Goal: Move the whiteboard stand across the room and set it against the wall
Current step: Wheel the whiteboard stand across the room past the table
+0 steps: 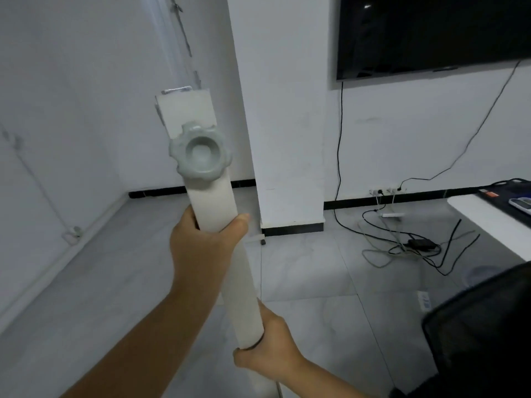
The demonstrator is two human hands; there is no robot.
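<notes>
The whiteboard stand's white upright post (244, 285) rises through the middle of the head view, tilted slightly left at the top. A grey star-shaped knob (200, 152) sits on it, above a flat white bracket (186, 113). My left hand (205, 245) wraps the post just below the knob. My right hand (273, 351) grips the same post lower down. A small foot of the stand (260, 239) shows on the floor near the pillar. The whiteboard panel itself is out of view.
A white pillar (284, 139) stands just right of the post. Beyond it, a wall-mounted black screen (431, 33) hangs over tangled cables and a power brick (421, 244). A white table (494, 222) and a black mesh chair (482, 334) are at right. White walls meet at left.
</notes>
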